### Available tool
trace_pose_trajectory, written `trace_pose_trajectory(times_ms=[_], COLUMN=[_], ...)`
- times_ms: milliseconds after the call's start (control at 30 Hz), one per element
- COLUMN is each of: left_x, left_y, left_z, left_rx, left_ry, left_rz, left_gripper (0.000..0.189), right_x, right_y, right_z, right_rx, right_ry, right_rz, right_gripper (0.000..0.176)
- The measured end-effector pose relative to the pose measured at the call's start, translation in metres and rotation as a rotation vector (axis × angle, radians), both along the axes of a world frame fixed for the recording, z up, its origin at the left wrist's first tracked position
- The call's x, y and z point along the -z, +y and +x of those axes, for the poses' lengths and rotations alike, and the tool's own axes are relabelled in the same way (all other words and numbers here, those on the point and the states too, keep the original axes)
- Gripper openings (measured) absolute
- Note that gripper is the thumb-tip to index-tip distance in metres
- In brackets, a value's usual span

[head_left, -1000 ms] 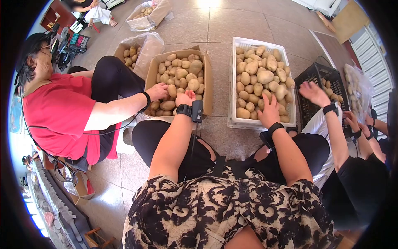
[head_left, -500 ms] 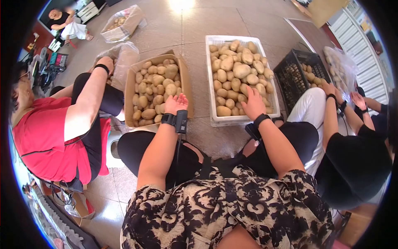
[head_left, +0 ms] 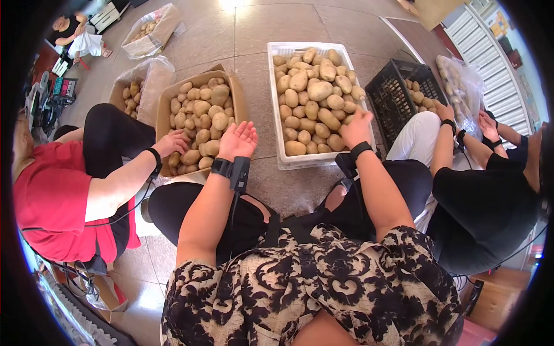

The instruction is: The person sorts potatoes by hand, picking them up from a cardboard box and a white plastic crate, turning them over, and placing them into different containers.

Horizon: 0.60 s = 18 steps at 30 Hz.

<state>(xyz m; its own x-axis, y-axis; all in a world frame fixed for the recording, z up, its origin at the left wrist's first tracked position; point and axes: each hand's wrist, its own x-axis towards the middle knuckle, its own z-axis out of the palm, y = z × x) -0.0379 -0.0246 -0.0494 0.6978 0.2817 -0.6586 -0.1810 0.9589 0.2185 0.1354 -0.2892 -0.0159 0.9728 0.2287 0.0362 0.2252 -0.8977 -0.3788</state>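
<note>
My left hand (head_left: 238, 141) is palm up with its fingers apart and nothing in it, at the near right edge of the cardboard box (head_left: 241, 104) of potatoes. My right hand (head_left: 356, 130) is over the near right part of the white crate (head_left: 271, 69), its fingers bent together near the potatoes (head_left: 319, 91); whatever lies between them is hidden. Black straps circle both my wrists. Potatoes are heaped in the crate and in the box.
On the left, a co-worker's hand (head_left: 172, 143) reaches into the cardboard box. A black crate (head_left: 384, 95) of potatoes stands at right, beside another co-worker's hand (head_left: 443, 111). Plastic-lined containers (head_left: 151, 39) stand farther back; a seated person (head_left: 86, 43) is at upper left.
My right hand has closed its fingers and shifted toward the crate's right side. The co-worker's hand at left has moved from the rear container into the cardboard box. The view has shifted slightly.
</note>
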Motion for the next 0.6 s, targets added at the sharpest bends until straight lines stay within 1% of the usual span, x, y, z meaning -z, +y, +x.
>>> trace_pose_trajectory(times_ms=[67, 133, 200, 267, 500, 600], left_x=[0.002, 0.003, 0.003, 0.0, 0.003, 0.005], left_y=[0.001, 0.002, 0.0, -0.002, -0.006, -0.009], left_z=[-0.001, -0.001, -0.001, -0.001, 0.0, 0.0], left_rx=[0.011, -0.005, 0.005, -0.007, 0.022, 0.033], left_ry=[0.007, 0.021, 0.031, 0.044, 0.045, 0.037], left_rz=[-0.002, 0.001, -0.018, -0.011, 0.008, 0.013], left_gripper=[0.032, 0.032, 0.032, 0.032, 0.032, 0.033], right_x=[0.0, 0.008, 0.015, 0.007, 0.012, 0.008], right_y=[-0.005, -0.013, -0.017, -0.017, -0.02, -0.021], right_z=[0.004, 0.011, 0.014, 0.009, 0.01, 0.006], right_rx=[0.116, 0.135, 0.138, 0.116, -0.009, -0.074], right_ry=[0.063, 0.092, 0.078, 0.09, 0.063, 0.041], right_rz=[-0.06, -0.105, -0.127, -0.106, -0.13, -0.077], right_gripper=[0.035, 0.032, 0.034, 0.035, 0.035, 0.037])
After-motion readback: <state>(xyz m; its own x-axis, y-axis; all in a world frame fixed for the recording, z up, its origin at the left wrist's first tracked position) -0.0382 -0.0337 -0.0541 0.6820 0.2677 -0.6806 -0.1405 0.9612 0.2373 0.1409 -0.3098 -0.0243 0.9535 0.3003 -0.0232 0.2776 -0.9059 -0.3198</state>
